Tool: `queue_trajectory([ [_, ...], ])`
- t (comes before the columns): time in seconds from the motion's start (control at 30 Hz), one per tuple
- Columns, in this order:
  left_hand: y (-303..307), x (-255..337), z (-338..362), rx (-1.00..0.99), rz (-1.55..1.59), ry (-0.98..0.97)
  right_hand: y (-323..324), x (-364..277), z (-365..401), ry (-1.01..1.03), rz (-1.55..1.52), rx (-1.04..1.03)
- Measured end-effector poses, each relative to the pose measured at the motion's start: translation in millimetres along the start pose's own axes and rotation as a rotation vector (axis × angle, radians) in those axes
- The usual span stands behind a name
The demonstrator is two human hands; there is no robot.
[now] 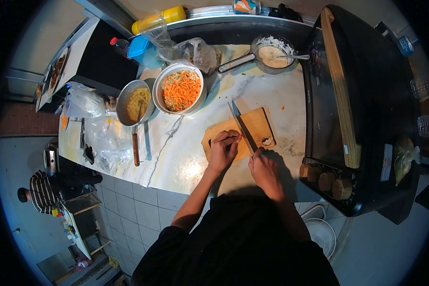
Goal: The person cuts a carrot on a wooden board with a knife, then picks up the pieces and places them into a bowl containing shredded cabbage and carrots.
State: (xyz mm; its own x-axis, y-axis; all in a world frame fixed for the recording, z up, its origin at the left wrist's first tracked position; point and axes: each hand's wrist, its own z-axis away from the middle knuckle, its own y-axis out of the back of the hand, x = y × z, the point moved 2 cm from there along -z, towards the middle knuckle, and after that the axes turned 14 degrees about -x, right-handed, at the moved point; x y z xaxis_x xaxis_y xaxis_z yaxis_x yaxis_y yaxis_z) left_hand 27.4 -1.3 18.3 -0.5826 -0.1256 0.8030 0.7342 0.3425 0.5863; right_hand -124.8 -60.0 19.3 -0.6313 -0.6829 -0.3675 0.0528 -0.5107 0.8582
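Observation:
My right hand (pixel 264 172) is wrapped round the handle of a long kitchen knife (pixel 241 125), its blade angled up and left across a wooden cutting board (pixel 256 120). Close to the blade's left side, my left hand (pixel 224 148) has its fingers pinched together over the board. Whatever those fingers hold is too small and covered to make out. Around the hole in the board's lower right corner lies a small pale bit (pixel 267 141).
Left of the board stand a white tub (pixel 160 101) of shredded carrot and a pot (pixel 120 106) with its handle sticking toward me. A pan (pixel 289 46) with batter and a spoon sits behind. A black oven (pixel 367 114) borders the right. Another person (pixel 45 190) is at far left.

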Motion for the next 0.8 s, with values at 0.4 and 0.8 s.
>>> queue_trajectory([
  [0.4, 3, -10, -5, -0.027, -0.018, 0.005, -4, -15, -6, 0.026, 0.250, 0.027],
  [0.8, 3, -10, -2, 0.035, 0.040, 0.072, 2, 5, -6, -0.078, -0.050, -0.176],
])
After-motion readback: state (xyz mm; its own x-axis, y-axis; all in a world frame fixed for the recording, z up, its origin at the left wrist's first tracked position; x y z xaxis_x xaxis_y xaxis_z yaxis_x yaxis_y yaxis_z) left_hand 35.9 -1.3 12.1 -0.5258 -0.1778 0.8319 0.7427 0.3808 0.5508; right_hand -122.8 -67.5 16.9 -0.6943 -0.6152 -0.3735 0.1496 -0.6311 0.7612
